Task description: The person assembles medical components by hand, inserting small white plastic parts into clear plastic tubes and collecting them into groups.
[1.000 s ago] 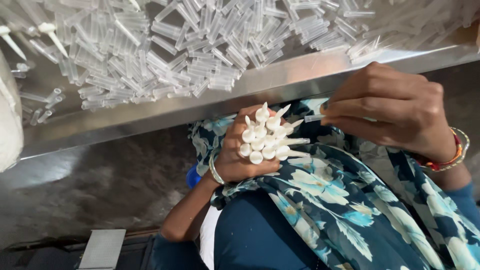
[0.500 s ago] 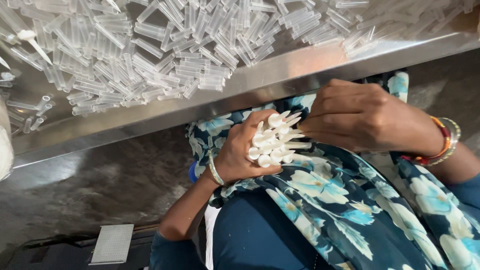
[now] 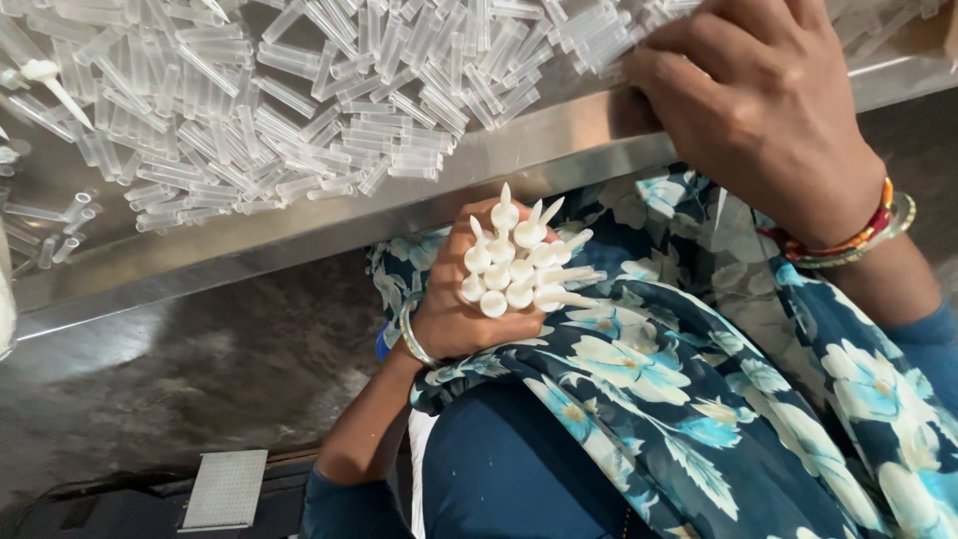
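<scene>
While the head view is directed downward, the left hand (image 3: pixel 461 304) is seen below the front edge of a steel tray (image 3: pixel 329 235), held over the lap. Its fingers are closed tightly around a bundle of white pointed caps (image 3: pixel 519 269); the round ends of the caps face the camera and their tips fan out toward the tray edge and to the right. A metal bangle (image 3: pixel 411 337) is worn on the left wrist. The bundle is held clear of the tray, just beside its front edge.

The right hand (image 3: pixel 763 110) is placed over the front edge of the tray near its right end, with the fingers curled down among the clear plastic tubes (image 3: pixel 289 110). Whether anything is pinched between the fingertips cannot be told, as they are hidden by the back of the hand. Red and metal bangles (image 3: pixel 848 235) are noted on the right wrist.

The clear tubes are heaped loosely across most of the tray, thinning toward its left end, where a few lie singly. One white capped piece (image 3: pixel 50 80) is observed near the left edge of the tray. A blue floral scarf (image 3: pixel 679 389) is draped over the lap. A small pale perforated plate (image 3: pixel 225 489) lies on the dark floor (image 3: pixel 170 389) below the tray.
</scene>
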